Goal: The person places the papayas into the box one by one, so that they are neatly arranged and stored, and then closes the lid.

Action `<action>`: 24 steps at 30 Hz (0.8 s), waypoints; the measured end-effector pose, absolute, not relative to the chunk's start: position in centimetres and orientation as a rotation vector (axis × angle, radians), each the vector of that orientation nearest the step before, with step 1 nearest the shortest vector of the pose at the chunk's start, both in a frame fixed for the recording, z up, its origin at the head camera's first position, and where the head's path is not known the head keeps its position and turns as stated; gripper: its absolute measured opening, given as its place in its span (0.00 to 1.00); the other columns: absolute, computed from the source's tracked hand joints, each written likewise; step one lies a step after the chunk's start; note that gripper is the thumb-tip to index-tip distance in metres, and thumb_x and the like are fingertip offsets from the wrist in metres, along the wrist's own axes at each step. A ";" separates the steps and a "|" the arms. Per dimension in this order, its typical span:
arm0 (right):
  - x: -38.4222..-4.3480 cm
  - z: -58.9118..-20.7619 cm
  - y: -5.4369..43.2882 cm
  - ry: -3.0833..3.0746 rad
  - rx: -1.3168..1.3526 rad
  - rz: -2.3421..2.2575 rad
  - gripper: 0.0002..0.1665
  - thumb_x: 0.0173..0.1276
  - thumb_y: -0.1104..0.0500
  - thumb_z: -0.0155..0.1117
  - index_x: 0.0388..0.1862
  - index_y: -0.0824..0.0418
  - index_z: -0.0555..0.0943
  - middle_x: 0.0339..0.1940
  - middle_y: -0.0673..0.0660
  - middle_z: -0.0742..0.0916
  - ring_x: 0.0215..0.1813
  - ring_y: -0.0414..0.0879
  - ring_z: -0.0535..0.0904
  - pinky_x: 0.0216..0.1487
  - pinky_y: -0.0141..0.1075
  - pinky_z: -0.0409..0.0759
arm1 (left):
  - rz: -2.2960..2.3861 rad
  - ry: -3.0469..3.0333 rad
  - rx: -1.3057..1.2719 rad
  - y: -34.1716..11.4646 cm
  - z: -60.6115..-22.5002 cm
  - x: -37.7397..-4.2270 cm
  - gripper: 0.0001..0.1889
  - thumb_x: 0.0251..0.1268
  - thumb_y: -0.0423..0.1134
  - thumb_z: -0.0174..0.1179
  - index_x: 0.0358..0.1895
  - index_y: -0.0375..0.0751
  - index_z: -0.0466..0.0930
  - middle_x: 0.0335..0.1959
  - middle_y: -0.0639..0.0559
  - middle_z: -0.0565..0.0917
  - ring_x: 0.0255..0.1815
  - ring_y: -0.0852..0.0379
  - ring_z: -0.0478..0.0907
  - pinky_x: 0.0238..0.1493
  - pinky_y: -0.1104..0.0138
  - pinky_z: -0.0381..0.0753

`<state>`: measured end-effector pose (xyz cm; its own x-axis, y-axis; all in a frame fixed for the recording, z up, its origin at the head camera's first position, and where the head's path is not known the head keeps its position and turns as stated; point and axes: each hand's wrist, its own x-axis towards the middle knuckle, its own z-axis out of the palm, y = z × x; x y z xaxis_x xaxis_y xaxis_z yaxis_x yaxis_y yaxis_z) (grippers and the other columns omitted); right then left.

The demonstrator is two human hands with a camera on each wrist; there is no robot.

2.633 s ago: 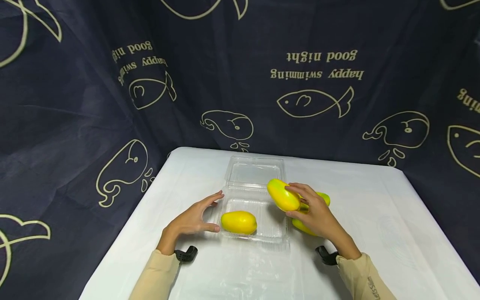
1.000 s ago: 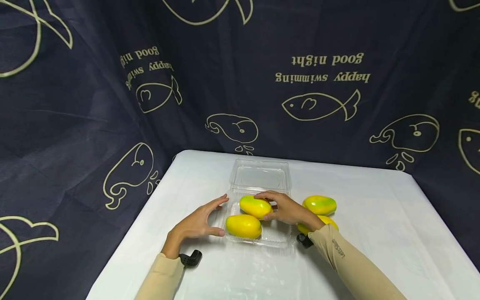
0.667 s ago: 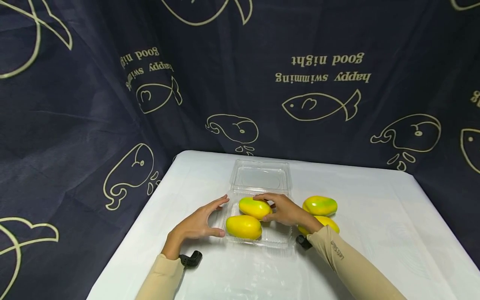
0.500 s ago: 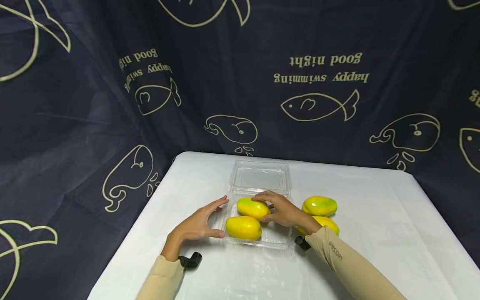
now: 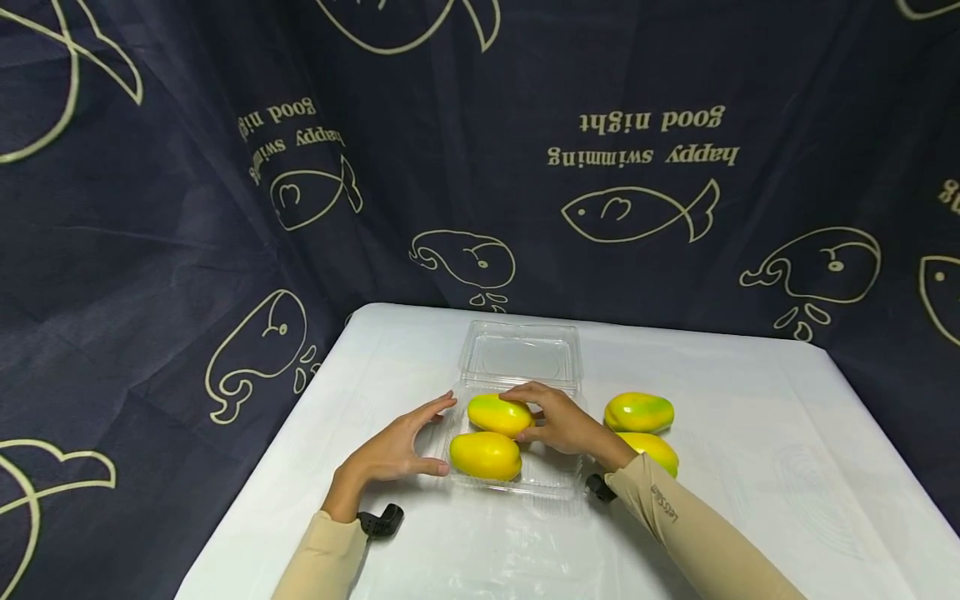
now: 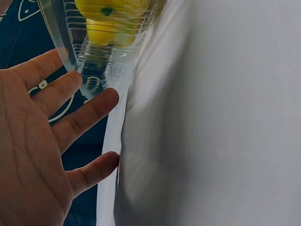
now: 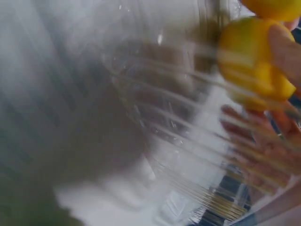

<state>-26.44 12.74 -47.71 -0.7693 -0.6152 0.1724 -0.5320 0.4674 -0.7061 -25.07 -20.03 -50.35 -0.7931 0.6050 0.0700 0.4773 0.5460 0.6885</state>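
In the head view a clear plastic clamshell box (image 5: 551, 471) lies with its lid (image 5: 521, 354) folded back. My right hand (image 5: 562, 423) reaches into the box and grips an oblong yellow-green fruit (image 5: 491, 412) by its right end. In front of it, a second yellow fruit (image 5: 486, 456) lies at the box's left side. My left hand (image 5: 397, 446) is beside the box's left wall, thumb and fingers spread and holding nothing. In the left wrist view its fingers extend toward the ribbed box wall (image 6: 110, 49). The right wrist view is blurred, with a thumb on a yellow fruit (image 7: 244, 61).
Two more yellow-green fruits lie on the white-covered table (image 5: 750, 467) right of the box: a rear fruit (image 5: 639, 412) and a front fruit (image 5: 656, 452), the latter partly behind the right forearm. A dark curtain (image 5: 480, 150) with fish drawings hangs around the table.
The right hand has carried the fruit from beside the box into it, then shifted it slightly left behind the other fruit. The left hand keeps its place by the box.
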 end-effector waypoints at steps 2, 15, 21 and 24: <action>-26.4 -47.7 12.8 2.634 -1.040 -1.161 0.40 0.58 0.62 0.77 0.70 0.60 0.74 0.70 0.58 0.78 0.69 0.55 0.75 0.60 0.46 0.83 | 1.080 2.603 0.923 -20.0 -50.3 -25.1 0.53 0.49 0.56 0.77 0.79 0.67 0.54 0.82 0.57 0.55 0.74 0.49 0.69 0.74 0.45 0.65; -24.9 -46.2 13.6 2.732 -0.989 -1.135 0.35 0.59 0.54 0.77 0.66 0.57 0.79 0.66 0.57 0.80 0.68 0.55 0.75 0.61 0.54 0.80 | 1.102 2.598 0.937 -19.9 -50.3 -24.9 0.53 0.49 0.54 0.77 0.79 0.60 0.56 0.82 0.56 0.55 0.73 0.47 0.70 0.74 0.44 0.65; -23.8 -45.3 14.7 2.803 -0.957 -1.166 0.31 0.61 0.54 0.76 0.64 0.56 0.80 0.65 0.54 0.81 0.66 0.53 0.77 0.57 0.53 0.82 | 1.099 2.605 0.920 -20.0 -50.3 -24.8 0.53 0.49 0.56 0.77 0.78 0.70 0.54 0.82 0.61 0.55 0.73 0.48 0.70 0.74 0.44 0.65; -23.2 -44.9 15.2 2.844 -0.930 -1.174 0.30 0.62 0.54 0.76 0.63 0.55 0.81 0.65 0.53 0.81 0.65 0.51 0.78 0.54 0.53 0.83 | 1.093 2.604 0.923 -20.0 -50.3 -24.8 0.53 0.49 0.56 0.77 0.78 0.70 0.54 0.82 0.61 0.54 0.73 0.48 0.69 0.74 0.44 0.65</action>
<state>-23.20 15.25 -44.85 -0.8301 -0.4848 0.2754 -0.5379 0.5663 -0.6245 -24.83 -20.04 -50.32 -0.7941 0.6027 0.0783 0.4780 0.5398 0.6929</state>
